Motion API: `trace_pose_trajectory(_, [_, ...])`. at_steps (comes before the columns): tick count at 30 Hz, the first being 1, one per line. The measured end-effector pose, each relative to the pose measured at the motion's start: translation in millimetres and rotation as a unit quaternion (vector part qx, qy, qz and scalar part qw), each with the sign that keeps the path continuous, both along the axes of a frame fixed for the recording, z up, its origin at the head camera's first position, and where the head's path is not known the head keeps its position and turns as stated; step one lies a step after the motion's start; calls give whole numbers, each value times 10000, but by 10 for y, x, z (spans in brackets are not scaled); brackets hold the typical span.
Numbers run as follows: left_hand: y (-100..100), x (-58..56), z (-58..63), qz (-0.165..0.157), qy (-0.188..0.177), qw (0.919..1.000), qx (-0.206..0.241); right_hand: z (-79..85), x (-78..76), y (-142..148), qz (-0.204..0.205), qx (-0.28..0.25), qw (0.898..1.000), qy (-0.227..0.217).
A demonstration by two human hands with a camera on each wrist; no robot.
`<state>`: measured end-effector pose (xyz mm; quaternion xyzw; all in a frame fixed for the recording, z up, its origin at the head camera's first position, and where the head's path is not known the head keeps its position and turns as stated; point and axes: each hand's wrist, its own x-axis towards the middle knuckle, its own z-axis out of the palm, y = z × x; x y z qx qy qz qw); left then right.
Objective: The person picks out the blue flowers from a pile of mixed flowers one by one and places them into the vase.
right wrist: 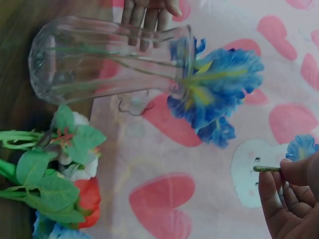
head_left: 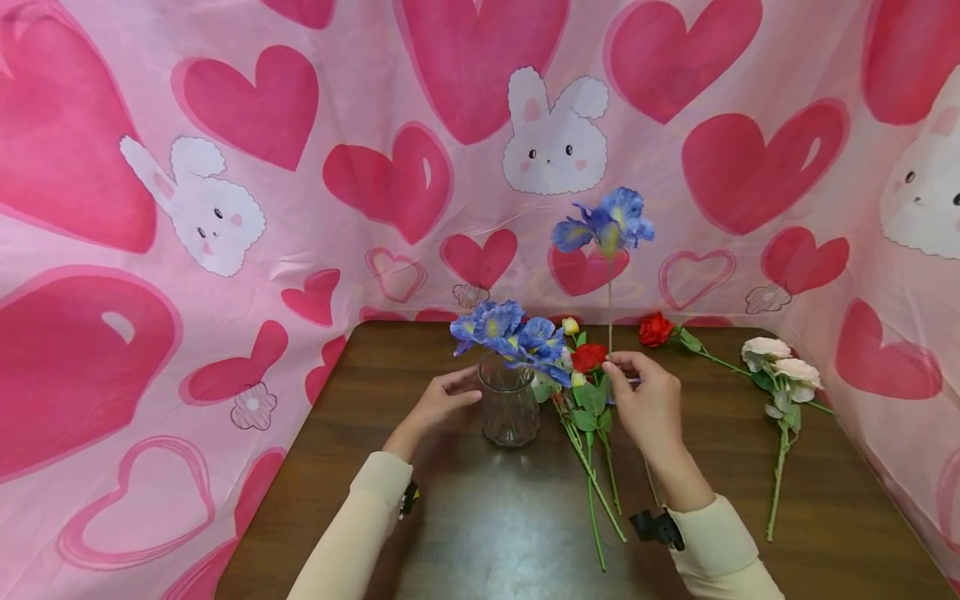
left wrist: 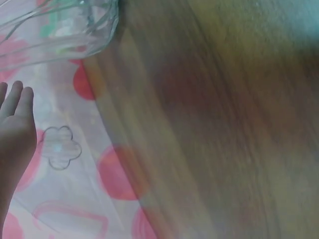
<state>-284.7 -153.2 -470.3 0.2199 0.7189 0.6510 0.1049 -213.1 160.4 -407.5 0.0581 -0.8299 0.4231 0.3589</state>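
Before a pink cloth [head_left: 315, 200], a yellow-marked blue flower [head_left: 611, 225] is held upright above the right hand [head_left: 649, 407], its stem [head_left: 611, 308] pinched near the end; the left hand [head_left: 442, 402] is spread beside the vase [head_left: 510, 421].

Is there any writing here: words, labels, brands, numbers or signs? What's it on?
None that I can read.
Pink backdrop: only pictures, namely hearts, rabbits and flower outlines.
Glass vase: no lettering visible.
Dark wrist straps: too small to tell.

A pink cloth [head_left: 476, 200] printed with hearts [head_left: 255, 108] and white rabbits [head_left: 555, 158] hangs behind a brown wooden table [head_left: 480, 525].
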Motion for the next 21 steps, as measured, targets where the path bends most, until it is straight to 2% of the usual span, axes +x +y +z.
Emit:
trace_pose_trajectory(3, [-64,8,63,65,161,9998,47,52,19,-50,180,-51,9998,63])
trace_pose_trajectory(6, [-126,-35,57,108,219,9992,312,98,25,-106,338,7,9993,133])
trace_pose_trajectory(10, [-192,-97,50,371,162,9972,628,142,25,-200,568,68,9980,263])
trace_pose_trajectory(15, [-210,-65,200,645,540,9925,888,149,32,-339,930,148,9950,346])
trace_pose_trajectory(21, [-154,-10,418,493,1031,9833,1417,85,76,-525,1472,304,9878,399])
